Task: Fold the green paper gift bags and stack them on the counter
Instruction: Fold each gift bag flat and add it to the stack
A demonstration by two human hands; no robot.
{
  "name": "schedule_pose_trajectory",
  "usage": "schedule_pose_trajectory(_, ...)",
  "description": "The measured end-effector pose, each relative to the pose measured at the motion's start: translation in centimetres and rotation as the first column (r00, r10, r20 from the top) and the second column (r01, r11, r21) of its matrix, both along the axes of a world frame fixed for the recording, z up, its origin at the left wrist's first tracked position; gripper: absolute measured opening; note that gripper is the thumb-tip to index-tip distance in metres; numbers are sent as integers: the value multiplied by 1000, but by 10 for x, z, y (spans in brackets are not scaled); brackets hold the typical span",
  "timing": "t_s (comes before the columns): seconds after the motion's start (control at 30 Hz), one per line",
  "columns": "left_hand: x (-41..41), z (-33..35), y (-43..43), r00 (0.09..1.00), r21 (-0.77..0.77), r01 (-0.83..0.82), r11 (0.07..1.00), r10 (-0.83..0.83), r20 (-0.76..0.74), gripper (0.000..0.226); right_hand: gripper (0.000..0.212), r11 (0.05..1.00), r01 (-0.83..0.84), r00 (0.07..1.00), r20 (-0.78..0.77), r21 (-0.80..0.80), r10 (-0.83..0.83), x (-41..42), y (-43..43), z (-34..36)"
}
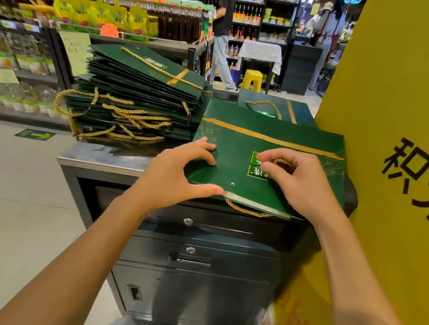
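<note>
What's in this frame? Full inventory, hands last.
counter: one, metal top, black drawers below
bag stack: one pile, green, gold handles, counter's left
top bag: one, dark green, gold stripe, flat on counter's right
rope handle: one, gold, on top bag's face
rear bag: one, green, beyond top bag
board: one, yellow, black characters, right edge
stool: one, yellow, aisle behind
people: two, one dark top, one light, far aisle
shelves: several, mixed goods, background
left hand: one, grips top bag's near-left edge
right hand: one, pinches rope handle
</note>
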State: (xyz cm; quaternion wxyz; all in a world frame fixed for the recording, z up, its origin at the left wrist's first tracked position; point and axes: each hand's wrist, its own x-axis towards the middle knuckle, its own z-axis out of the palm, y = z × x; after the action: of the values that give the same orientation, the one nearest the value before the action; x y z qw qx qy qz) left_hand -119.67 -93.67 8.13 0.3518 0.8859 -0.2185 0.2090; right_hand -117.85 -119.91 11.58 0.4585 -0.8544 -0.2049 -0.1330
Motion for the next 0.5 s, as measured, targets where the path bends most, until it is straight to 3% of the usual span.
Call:
schedule_pose_trajectory(0.17,-1,1,-1,1000,-20,-6,1000,6,-17,58,15,988,-96,995,17,-123,99,-7,14,2)
schedule_pose_trajectory(0.5,-1,0,-5,999,-42,-46,998,46,-4,56,16,913,-85,982,122,-400,145,-7,24,9)
